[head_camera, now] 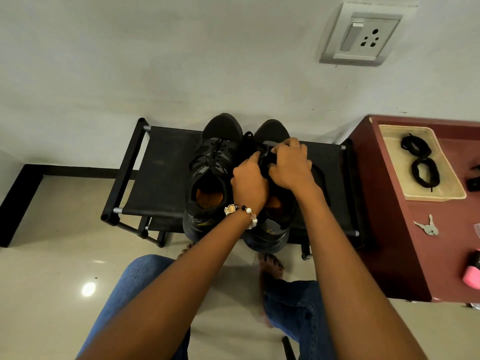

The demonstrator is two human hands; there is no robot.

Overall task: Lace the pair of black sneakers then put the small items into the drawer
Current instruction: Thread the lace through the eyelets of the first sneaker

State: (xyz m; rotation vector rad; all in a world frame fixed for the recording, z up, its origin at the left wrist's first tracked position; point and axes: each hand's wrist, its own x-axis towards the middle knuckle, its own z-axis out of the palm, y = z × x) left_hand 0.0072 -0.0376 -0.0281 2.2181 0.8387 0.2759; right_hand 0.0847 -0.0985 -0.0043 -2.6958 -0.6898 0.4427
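Two black sneakers stand side by side on a black fabric shoe rack (161, 172), toes toward the wall. The left sneaker (213, 162) is laced, its orange insole showing. Over the tongue of the right sneaker (272, 131) both my hands work close together. My left hand (248, 181), with a bead bracelet at the wrist, pinches the black lace near the eyelets. My right hand (291, 165) grips the lace and tongue with curled fingers. The lacing under my hands is hidden.
A maroon cabinet top (405, 229) stands at the right. On it lie a beige tray (389, 141) holding two coiled black laces (426, 170), a pair of keys (428, 226) and a pink object (471, 276) at the frame edge. My knees and bare feet are below the rack.
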